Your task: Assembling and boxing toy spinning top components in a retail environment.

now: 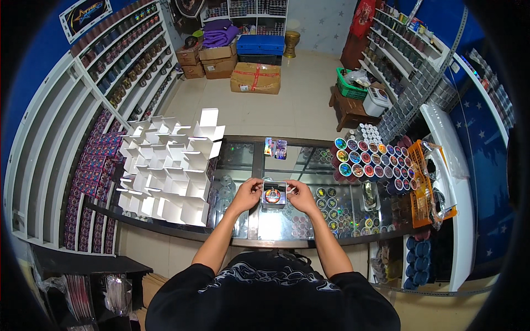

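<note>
A small open box (274, 203) stands on the glass-topped counter in front of me. A round item with a dark and orange disc-shaped top (273, 195) shows inside it. My left hand (248, 194) has its fingers curled at the box's left side. At the right side, my right hand (301, 196) pinches a white flap of the same box. Both hands are closed at the box's upper edges, and the fingertips are partly hidden. Beyond the box lie small colourful printed packets (276, 148) near the counter's far edge.
Open white cartons (165, 171) are packed together on the counter's left. Several round containers with colourful tops (366, 158) stand at the right, beside an orange basket (422, 190). Through the glass (237, 182), more round items show. Stocked shelves (130, 60) line the walls.
</note>
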`<state>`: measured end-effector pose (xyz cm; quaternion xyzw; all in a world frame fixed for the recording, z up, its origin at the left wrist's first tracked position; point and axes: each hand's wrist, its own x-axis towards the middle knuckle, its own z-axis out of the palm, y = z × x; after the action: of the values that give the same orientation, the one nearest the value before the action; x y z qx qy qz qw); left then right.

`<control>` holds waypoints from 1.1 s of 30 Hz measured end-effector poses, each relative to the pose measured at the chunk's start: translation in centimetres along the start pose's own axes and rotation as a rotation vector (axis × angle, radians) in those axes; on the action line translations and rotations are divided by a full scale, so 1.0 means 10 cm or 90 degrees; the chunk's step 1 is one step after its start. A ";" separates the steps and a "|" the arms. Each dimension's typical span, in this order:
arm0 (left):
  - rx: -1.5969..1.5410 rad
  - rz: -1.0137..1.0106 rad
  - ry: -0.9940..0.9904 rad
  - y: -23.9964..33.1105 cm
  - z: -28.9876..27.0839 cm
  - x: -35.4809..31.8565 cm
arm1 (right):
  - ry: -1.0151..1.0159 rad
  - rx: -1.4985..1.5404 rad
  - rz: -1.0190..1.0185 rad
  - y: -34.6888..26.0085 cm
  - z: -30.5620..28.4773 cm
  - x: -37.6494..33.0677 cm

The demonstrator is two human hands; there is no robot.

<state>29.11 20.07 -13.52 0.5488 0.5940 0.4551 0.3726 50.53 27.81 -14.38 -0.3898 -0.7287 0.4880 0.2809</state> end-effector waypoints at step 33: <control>0.081 0.044 -0.091 0.01 -0.07 -0.20 | -0.043 -0.007 -0.051 -0.16 0.02 -0.27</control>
<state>28.75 18.01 -13.29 0.6229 0.5741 0.3886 0.3625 51.35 25.08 -13.01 -0.3446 -0.7555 0.4855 0.2733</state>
